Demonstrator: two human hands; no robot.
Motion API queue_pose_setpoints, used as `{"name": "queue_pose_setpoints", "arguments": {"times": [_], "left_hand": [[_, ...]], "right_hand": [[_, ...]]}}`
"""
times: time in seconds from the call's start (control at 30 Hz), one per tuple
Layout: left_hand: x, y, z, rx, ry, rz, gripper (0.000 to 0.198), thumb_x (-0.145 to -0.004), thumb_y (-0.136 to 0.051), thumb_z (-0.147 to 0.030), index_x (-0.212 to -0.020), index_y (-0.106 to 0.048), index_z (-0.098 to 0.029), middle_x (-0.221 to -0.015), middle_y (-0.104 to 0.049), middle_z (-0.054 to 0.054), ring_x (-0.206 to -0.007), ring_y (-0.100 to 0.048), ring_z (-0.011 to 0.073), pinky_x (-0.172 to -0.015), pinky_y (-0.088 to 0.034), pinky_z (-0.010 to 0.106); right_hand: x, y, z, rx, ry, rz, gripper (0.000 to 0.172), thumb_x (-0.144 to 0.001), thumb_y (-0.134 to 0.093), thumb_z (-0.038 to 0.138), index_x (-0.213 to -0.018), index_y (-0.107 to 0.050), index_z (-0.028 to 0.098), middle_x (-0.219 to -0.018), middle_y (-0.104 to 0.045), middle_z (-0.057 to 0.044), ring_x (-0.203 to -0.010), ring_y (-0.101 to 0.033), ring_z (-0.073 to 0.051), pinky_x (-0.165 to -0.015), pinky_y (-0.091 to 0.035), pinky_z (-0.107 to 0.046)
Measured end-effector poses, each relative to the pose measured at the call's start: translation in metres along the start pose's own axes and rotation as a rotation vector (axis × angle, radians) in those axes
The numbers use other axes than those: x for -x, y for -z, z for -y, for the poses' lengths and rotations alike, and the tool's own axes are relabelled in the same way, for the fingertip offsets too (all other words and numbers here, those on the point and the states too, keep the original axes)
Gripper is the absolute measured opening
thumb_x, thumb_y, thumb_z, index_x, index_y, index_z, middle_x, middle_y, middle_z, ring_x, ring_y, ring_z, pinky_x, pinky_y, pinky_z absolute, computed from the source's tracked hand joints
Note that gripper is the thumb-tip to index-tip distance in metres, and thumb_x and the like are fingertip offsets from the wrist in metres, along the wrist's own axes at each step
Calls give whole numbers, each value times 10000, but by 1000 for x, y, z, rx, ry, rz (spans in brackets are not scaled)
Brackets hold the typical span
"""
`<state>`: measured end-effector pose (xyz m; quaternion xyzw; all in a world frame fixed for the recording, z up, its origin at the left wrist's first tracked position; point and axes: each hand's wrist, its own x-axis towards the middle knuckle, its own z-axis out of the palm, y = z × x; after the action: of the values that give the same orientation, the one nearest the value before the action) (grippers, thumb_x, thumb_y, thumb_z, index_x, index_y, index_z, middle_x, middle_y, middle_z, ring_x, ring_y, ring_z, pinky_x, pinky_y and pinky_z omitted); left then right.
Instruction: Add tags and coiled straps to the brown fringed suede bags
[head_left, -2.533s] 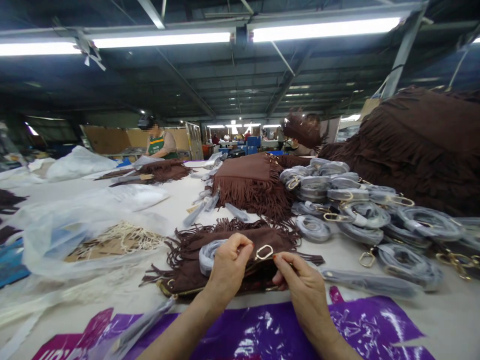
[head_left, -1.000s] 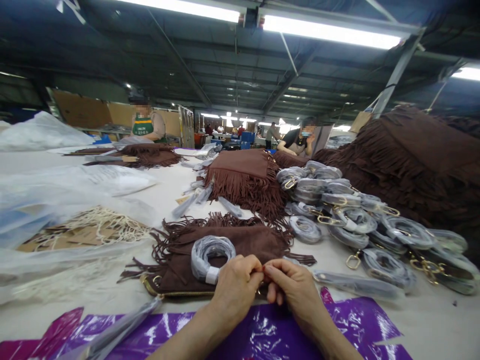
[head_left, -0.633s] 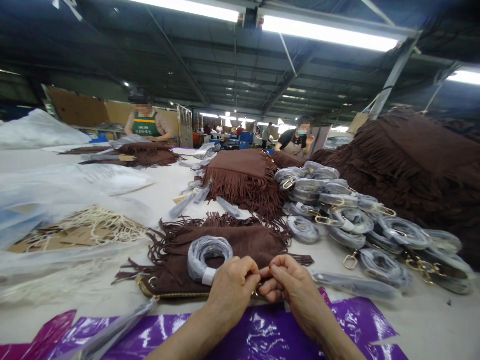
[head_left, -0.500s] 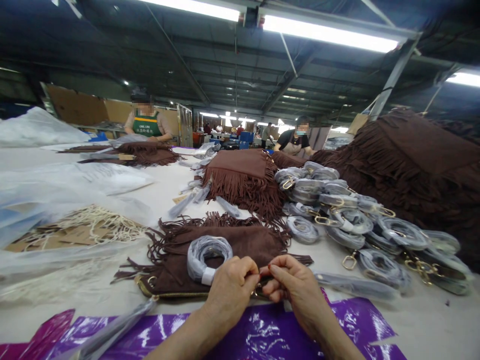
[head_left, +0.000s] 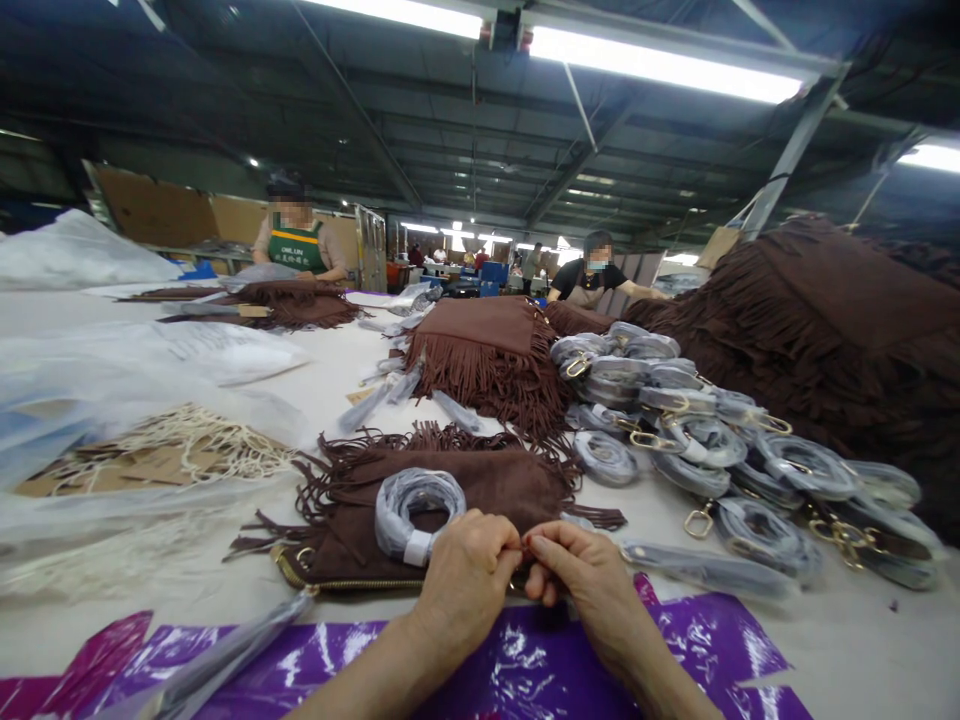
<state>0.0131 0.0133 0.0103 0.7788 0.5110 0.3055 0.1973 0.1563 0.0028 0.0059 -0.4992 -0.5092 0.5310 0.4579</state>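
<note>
In the head view a brown fringed bag [head_left: 480, 490] lies on the table with its gold zipper [head_left: 367, 588] along the near edge. A coiled strap [head_left: 420, 515] in clear plastic wrap rests on the bag. At the bag's near right corner my left hand [head_left: 472, 560] and my right hand [head_left: 577, 570] meet, fingertips pinched close together. What they pinch is too small and too covered to make out; a bit of gold metal shows between them. A plastic-wrapped strip [head_left: 232, 650] runs from the zipper's left end.
Purple plastic sheeting [head_left: 525, 660] covers the near edge. Wrapped strap coils with gold clips [head_left: 701, 440] are heaped at right, before a tall pile of brown fringed bags [head_left: 825, 320]. Cardboard tags with cords [head_left: 165, 455] lie at left. Two co-workers stand across the table.
My right hand has shifted slightly, its fingertips now closer to my left. The co-worker at the back right has stretched an arm toward the bag pile.
</note>
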Motion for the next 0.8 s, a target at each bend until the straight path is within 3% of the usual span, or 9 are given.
{"name": "queue_pose_setpoints", "arguments": {"times": [0.47,0.8], "left_hand": [[0,-12,-1,-79,-3,-83,153,-775,-521,-89,-651,-588,-148,-650,-549,20,-689,-502,168,-634,-350,270],[-3,-10,-2,-55,6,-11,147,-787,-493,-75,-682,-559,-152,-693,-557,21,-724,-507,174,-650,-369,272]], "right_hand": [[-1,-10,2,96,23,-87,337,-637,-578,478,-620,-553,142,-417,-585,-1,-352,-459,-70,-379,-323,-172],[-2,-14,-2,103,19,-113,337,-624,-514,507,-619,-487,171,-369,-550,16,-316,-431,-65,-354,-288,-164]]}}
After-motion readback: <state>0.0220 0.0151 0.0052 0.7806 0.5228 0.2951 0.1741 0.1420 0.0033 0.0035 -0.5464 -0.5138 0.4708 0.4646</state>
